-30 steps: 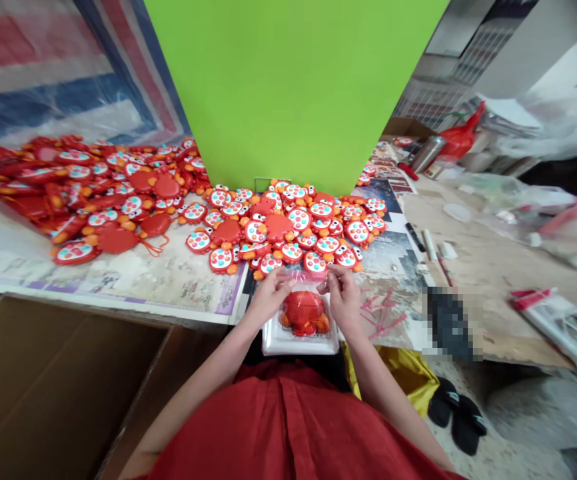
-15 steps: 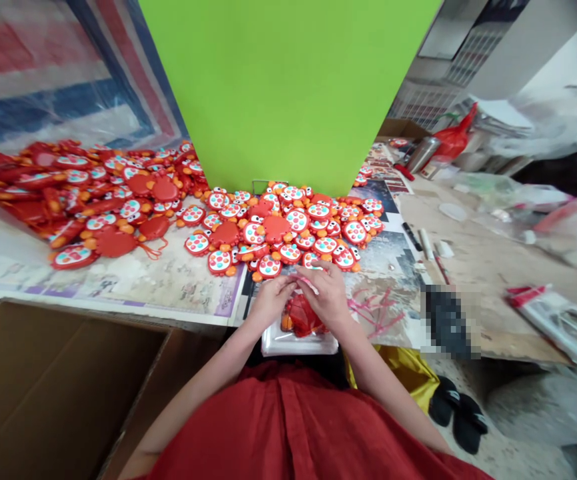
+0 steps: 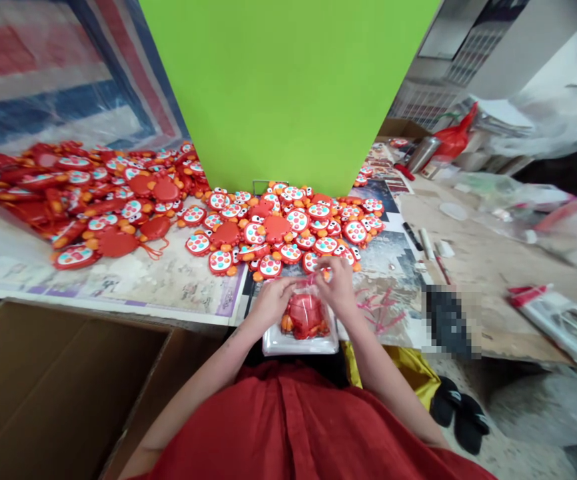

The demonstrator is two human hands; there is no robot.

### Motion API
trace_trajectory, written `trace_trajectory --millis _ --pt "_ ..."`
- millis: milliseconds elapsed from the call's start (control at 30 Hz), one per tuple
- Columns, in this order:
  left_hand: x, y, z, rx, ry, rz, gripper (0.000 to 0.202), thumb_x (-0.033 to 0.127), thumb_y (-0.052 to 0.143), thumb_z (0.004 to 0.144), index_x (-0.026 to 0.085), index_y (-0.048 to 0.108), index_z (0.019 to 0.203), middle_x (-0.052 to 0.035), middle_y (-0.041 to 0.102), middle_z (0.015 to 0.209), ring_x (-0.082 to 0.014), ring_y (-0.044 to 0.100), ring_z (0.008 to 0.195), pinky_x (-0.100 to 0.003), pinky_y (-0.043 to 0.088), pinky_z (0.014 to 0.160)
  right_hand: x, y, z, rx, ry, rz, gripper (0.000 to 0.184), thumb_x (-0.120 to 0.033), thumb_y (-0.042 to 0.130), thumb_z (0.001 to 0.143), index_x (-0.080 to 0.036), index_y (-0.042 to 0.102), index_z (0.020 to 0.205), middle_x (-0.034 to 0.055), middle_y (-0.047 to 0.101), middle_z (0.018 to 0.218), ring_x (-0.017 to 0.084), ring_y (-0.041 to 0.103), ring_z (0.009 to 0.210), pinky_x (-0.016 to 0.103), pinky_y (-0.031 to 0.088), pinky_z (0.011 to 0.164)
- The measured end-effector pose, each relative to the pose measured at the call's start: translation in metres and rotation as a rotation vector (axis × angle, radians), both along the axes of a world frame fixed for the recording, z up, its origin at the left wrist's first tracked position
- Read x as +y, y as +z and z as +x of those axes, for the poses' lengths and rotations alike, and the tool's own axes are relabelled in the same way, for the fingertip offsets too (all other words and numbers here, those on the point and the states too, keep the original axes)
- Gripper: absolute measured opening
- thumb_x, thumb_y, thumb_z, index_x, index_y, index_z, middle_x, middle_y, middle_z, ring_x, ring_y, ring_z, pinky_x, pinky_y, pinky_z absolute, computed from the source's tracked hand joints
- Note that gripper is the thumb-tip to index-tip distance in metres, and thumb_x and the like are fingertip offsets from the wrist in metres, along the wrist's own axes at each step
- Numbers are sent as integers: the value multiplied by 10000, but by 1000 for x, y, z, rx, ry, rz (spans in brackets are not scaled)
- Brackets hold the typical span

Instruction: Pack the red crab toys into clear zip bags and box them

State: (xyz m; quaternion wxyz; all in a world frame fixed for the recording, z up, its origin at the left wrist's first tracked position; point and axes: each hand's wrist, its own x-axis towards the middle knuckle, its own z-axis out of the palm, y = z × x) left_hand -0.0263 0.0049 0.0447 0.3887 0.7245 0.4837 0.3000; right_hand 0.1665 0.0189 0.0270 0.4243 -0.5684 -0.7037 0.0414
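Note:
In front of my body, a red crab toy (image 3: 306, 315) lies back side up inside a clear plastic bag (image 3: 274, 341), on what looks like a stack of similar bags. My left hand (image 3: 271, 301) pinches the top left edge of the bag between thumb and fingers. At the top right corner, my right hand (image 3: 337, 283) has its thumb and forefinger closed on a thin pink strip (image 3: 311, 280) along the bag's opening. Just beyond both hands lies a heap of crab toys (image 3: 278, 230) with white, dotted faces.
A larger pile of the same toys (image 3: 113, 193) spreads to the left. A tall green panel (image 3: 288, 93) stands behind the heap. Loose pink strips (image 3: 381, 310) lie right of my hands. An open cardboard box (image 3: 58, 387) sits at lower left, with markers (image 3: 426, 245) on the right table.
My right hand has moved right and slightly up, away from my left hand, along the bag's top edge. More of the bagged toy now shows. The left hand has barely shifted.

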Motion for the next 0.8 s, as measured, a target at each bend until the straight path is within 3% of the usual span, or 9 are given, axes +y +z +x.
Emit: trace_trajectory --millis 167,267,333,400,500,567,633,733,800 --pt "7 -20 -11 -107 121 -227 279 259 489 900 157 698 1055 -78 751 986 -197 708 841 -290 562 719 -6 -35 100 66 -441 -200 192 -274 512 735 -183 672 787 95 696 788 271 570 815 414 419 819" --pt "10 -28 -12 -193 146 -314 261 264 503 887 148 692 1024 -83 748 945 -204 711 830 -286 559 673 -21 -52 149 54 -570 -322 267 -297 491 739 -149 700 816 115 677 741 277 579 784 422 431 800" --pt "12 -31 -12 -247 146 -340 247 282 519 882 146 690 997 -84 747 913 -212 713 842 -299 557 700 -31 -57 166 -22 -635 -405 302 -329 511 752 -148 720 873 133 686 815 300 587 835 456 432 815" --pt "14 -34 -12 -291 114 -354 239 310 561 862 147 689 982 -80 745 890 -212 708 826 -307 551 711 -37 -57 170 -131 -740 -407 336 -348 559 747 -166 725 976 165 679 1014 349 568 975 521 411 863" --pt "15 -36 -11 -342 65 -360 202 296 656 789 144 683 920 -69 736 873 -194 689 797 -300 536 729 -39 -45 157 -207 -860 -219 428 -279 573 744 -171 684 1143 201 566 1275 394 491 1144 579 366 923" --pt "14 -34 -10 -379 59 -368 168 271 686 755 144 666 862 -64 727 868 -183 681 807 -297 528 758 -36 -31 137 -138 -764 -115 419 -269 546 778 -139 676 1155 210 577 1227 366 515 1111 550 380 927" --pt "12 -31 -9 -426 54 -387 161 274 694 750 148 644 838 -59 721 873 -182 678 829 -297 524 775 -32 -18 111 16 -516 -144 359 -341 530 835 -122 700 1063 176 641 1038 309 570 969 481 430 874" --pt "8 -26 -8 -500 51 -431 192 305 696 761 152 617 846 -61 717 892 -183 677 855 -285 522 758 -28 -5 68 283 -46 -402 359 -464 538 873 -154 708 938 79 663 810 220 582 747 363 471 715" --pt "7 -23 -9 -521 57 -474 227 332 700 767 151 609 868 -66 716 915 -170 672 810 -267 521 700 -26 -4 45 447 165 -548 338 -479 582 851 -175 698 941 40 667 786 183 575 691 314 464 653"
